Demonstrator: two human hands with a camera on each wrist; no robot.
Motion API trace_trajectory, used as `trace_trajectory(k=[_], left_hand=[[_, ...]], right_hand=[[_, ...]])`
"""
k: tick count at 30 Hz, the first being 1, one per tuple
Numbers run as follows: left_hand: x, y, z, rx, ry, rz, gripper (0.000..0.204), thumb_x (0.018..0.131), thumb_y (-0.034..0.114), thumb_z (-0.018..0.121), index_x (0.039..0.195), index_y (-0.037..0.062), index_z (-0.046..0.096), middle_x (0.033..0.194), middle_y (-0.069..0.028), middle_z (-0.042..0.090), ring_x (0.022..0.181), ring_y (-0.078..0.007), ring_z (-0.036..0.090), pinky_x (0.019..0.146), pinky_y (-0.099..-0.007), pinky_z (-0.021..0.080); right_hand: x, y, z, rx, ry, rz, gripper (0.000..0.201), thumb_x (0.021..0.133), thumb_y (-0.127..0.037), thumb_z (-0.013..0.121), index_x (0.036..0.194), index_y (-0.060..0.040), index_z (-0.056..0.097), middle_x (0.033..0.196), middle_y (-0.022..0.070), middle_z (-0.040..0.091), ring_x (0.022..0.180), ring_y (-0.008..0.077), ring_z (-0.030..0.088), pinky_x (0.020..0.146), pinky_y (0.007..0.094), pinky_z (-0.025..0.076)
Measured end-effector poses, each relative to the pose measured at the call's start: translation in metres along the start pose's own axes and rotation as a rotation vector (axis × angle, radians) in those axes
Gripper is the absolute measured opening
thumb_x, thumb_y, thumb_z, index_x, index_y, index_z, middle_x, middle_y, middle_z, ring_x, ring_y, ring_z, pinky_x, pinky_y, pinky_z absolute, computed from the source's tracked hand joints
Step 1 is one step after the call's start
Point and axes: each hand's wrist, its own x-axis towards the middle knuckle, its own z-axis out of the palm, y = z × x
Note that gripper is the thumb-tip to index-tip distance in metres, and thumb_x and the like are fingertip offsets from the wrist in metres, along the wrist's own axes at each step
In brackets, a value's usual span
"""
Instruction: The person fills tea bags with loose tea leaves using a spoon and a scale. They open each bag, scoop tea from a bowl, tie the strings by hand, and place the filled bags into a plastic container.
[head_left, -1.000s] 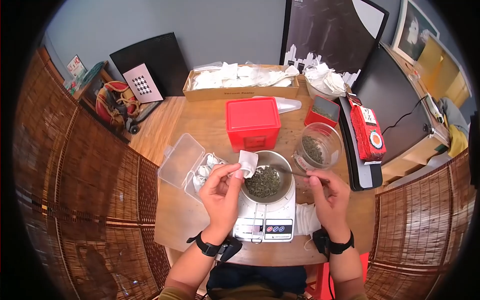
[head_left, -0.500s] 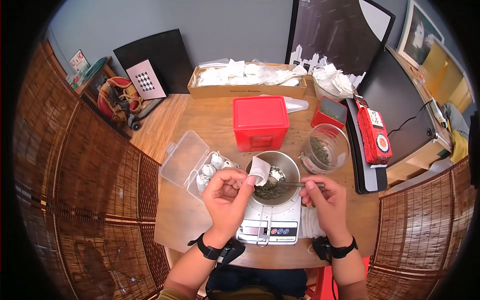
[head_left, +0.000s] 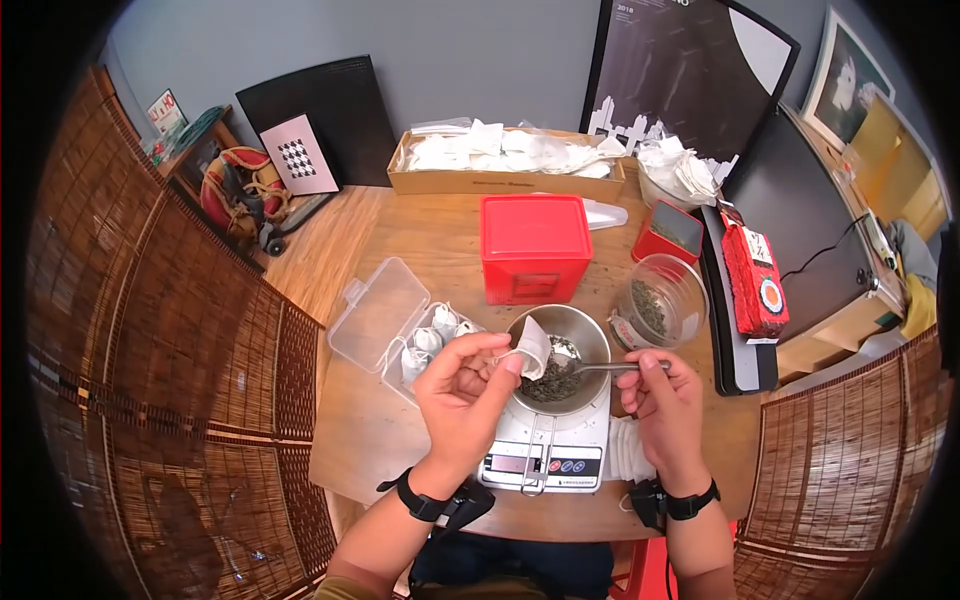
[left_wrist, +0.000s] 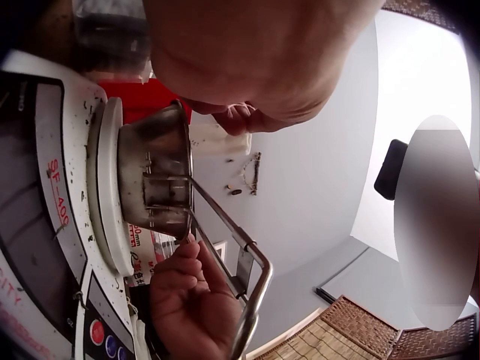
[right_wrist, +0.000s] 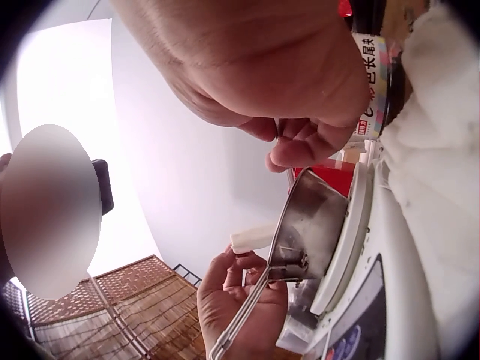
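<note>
In the head view my left hand (head_left: pixel 462 395) pinches a small white fabric tea bag (head_left: pixel 534 345) between thumb and fingers, over the left rim of a metal pot (head_left: pixel 590 335). The bag is tilted. Dried green leaves (head_left: pixel 545 385) lie in the pot. My right hand (head_left: pixel 668 405) pinches the handle of a metal spoon (head_left: pixel 600 367) that reaches over the right rim, its bowl down among the leaves. Under the pot is a white kitchen scale (head_left: pixel 520 450). Both wrist views show the pot from the side, with its wire handle (left_wrist: pixel 240 247) sticking out.
Left of the pot, an open clear plastic box (head_left: pixel 375 310) holds several filled bags. Behind stands a red tin (head_left: pixel 535 245). A clear tub (head_left: pixel 685 300) with leaves is at the right, near a smaller red tin (head_left: pixel 665 240). Flat white bags (head_left: pixel 628 450) lie beside the scale.
The spoon has lowered into the leaves, with my right hand nearer the pot's rim. The bag in my left hand has tilted. The whole scene has shifted a little right in view.
</note>
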Motion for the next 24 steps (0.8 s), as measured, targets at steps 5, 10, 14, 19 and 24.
trace_trajectory(k=[5,10,14,19,24], left_hand=[[0.001,-0.010,-0.008,0.084,-0.039,0.057,0.031,0.097,-0.013,0.075,0.127,-0.0045,0.069,0.117,-0.0120,0.072,0.114,-0.0136,0.069,0.097,-0.0282,0.054],[0.004,-0.004,0.000,0.080,-0.018,0.081,0.031,0.096,-0.014,0.075,0.124,-0.0037,0.069,0.126,-0.0142,0.071,0.124,-0.0179,0.068,0.108,-0.0318,0.052],[0.003,-0.004,-0.002,0.022,-0.062,0.031,0.039,0.097,-0.014,0.074,0.132,-0.0019,0.062,0.123,-0.0131,0.073,0.126,-0.0214,0.069,0.111,-0.0353,0.051],[0.004,-0.008,-0.002,0.036,-0.073,0.024,0.050,0.100,-0.011,0.071,0.143,0.0027,0.052,0.111,-0.0135,0.077,0.124,-0.0212,0.070,0.105,-0.0359,0.054],[0.005,-0.010,-0.002,0.044,-0.082,0.036,0.052,0.098,-0.012,0.074,0.143,0.0034,0.052,0.106,-0.0110,0.078,0.125,-0.0219,0.070,0.108,-0.0380,0.052]], right_hand=[[-0.001,0.000,0.001,0.002,0.004,-0.028,0.023,0.114,-0.019,0.066,0.120,0.0010,0.074,0.093,0.0087,0.077,0.075,0.0098,0.067,0.067,0.0236,0.053],[-0.001,-0.001,0.003,-0.099,0.027,-0.043,0.020,0.112,-0.018,0.070,0.120,-0.0011,0.075,0.092,0.0077,0.078,0.074,0.0083,0.067,0.066,0.0219,0.052],[-0.003,-0.001,0.001,-0.187,0.003,-0.034,0.017,0.109,-0.012,0.073,0.122,-0.0011,0.076,0.095,0.0062,0.078,0.079,0.0065,0.067,0.068,0.0205,0.051],[0.001,-0.003,0.002,-0.492,0.017,-0.382,0.026,0.102,-0.007,0.081,0.126,-0.0004,0.076,0.114,0.0008,0.063,0.092,0.0046,0.059,0.072,0.0201,0.048],[-0.011,-0.011,0.008,-0.764,0.220,-0.650,0.027,0.096,-0.004,0.084,0.122,-0.0032,0.077,0.112,0.0023,0.056,0.083,0.0093,0.052,0.068,0.0257,0.046]])
